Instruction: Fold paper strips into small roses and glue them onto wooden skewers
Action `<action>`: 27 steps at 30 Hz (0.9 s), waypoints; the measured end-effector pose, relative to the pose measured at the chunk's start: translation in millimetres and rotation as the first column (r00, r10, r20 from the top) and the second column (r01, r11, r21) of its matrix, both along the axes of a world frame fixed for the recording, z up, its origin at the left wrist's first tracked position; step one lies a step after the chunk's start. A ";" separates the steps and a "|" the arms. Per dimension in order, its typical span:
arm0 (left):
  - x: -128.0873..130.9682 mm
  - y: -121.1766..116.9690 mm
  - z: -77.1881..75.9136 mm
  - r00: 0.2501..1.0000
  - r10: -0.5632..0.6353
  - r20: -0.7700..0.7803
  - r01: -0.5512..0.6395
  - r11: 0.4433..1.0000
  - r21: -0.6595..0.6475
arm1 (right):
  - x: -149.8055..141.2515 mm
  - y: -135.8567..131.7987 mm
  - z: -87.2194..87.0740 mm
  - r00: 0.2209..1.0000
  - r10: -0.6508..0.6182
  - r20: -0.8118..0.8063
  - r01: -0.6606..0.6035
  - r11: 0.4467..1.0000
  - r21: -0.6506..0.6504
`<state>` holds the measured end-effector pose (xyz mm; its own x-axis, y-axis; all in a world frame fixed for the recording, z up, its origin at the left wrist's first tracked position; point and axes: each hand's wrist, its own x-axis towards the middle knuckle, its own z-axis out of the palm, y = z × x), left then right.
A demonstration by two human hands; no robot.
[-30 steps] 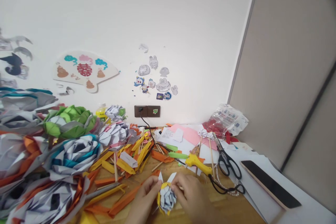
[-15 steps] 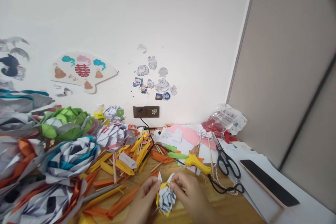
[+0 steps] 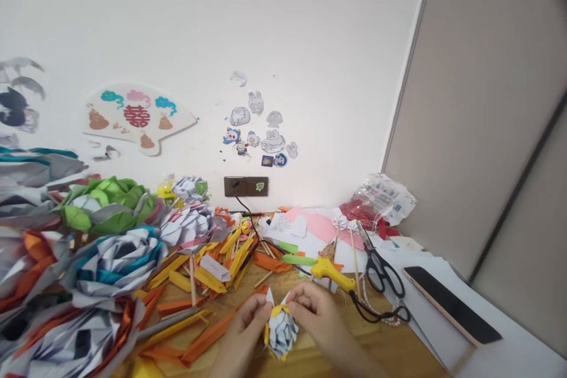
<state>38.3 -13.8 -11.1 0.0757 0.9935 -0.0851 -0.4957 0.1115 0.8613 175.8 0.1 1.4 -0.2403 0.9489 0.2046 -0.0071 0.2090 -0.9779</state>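
Between my hands is a small folded paper flower (image 3: 283, 333), white in the middle with yellow petals at its edge. Two white paper tips stand up at its far side. My left hand (image 3: 248, 322) pinches the flower's left edge between thumb and fingers. On the opposite edge, my right hand (image 3: 315, 314) grips it the same way, near the right white tip. The flower's underside is hidden. Just beyond my right hand lies a yellow glue gun (image 3: 333, 274) with a black cord.
Large paper flowers (image 3: 117, 260) crowd the left side. Orange and yellow folded strips (image 3: 206, 333) litter the wooden table (image 3: 390, 345). Black-handled scissors (image 3: 384, 274), a phone (image 3: 452, 305) and white paper sheets (image 3: 427, 322) lie at the right. A power socket (image 3: 245, 186) is on the wall.
The view has shifted slightly. Both hands keep hold of the paper flower, and my right hand's fingers have moved up a little at its edge.
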 end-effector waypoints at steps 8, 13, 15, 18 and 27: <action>1.2 -4.4 2.7 1.000 0.016 0.027 -0.015 1.000 -0.013 | -0.4 -2.0 5.1 1.000 0.004 -0.023 -0.005 0.999 -0.036; 0.4 -2.9 0.7 1.000 -0.010 0.014 0.010 1.000 0.005 | 0.5 0.6 -0.6 1.000 0.005 0.008 -0.004 0.999 -0.047; 0.4 -2.8 1.1 1.000 -0.012 0.007 0.012 1.000 0.001 | 0.7 1.5 -4.0 1.000 -0.014 0.026 0.014 0.999 -0.035; 1.3 -4.6 4.9 1.000 -0.011 -0.007 0.011 1.000 -0.015 | 0.3 0.6 -5.1 0.998 -0.032 0.051 0.034 0.999 -0.025; -1.7 -3.3 17.7 0.994 0.033 0.106 -0.027 0.998 -0.057 | 2.1 -8.1 13.8 0.967 -0.246 0.062 0.232 0.956 0.181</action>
<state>36.6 -17.1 6.6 0.0574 0.9895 -0.1328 -0.5886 0.1410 0.7960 178.0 -8.0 15.1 -0.0337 0.9333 0.3574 0.1425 0.3585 -0.9226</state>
